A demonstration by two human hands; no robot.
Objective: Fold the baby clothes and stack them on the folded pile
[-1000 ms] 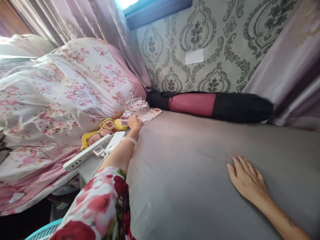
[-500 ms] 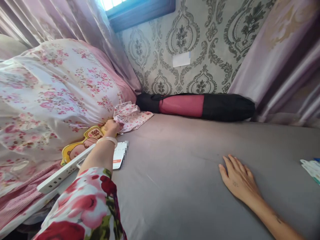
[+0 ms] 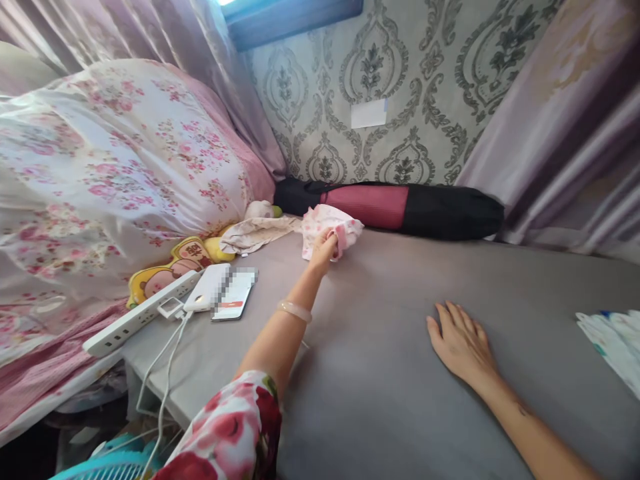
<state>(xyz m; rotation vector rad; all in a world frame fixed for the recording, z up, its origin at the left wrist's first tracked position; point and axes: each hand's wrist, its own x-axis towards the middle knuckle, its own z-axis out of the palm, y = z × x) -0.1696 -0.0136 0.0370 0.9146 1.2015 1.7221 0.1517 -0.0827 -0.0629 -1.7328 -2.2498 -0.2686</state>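
My left hand [image 3: 325, 251] grips a pink-and-white patterned cloth [image 3: 320, 223], bunched with a pink band showing at the fingers. The cloth is in front of a long black and dark pink bag [image 3: 370, 205]; what kind of garment it may be I cannot make out. To its left lies a pale crumpled cloth [image 3: 260, 233]. My right hand [image 3: 460, 343] rests palm down on the grey sheet [image 3: 370, 373], fingers stretched out, holding nothing.
On the left are a white power strip [image 3: 135, 317], a white power bank [image 3: 207, 288] with cables, a phone [image 3: 237, 293] and a yellow plush [image 3: 185, 257]. Floral bedding [image 3: 115, 173] rises behind them. Folded white cloths [image 3: 613, 343] lie at the right edge. A turquoise fan [image 3: 105, 463] stands below left.
My left hand has moved right with the pink-and-white cloth, away from the bedding. The pale cloth, a small plush and the power bank now show. My right hand still rests on the sheet.
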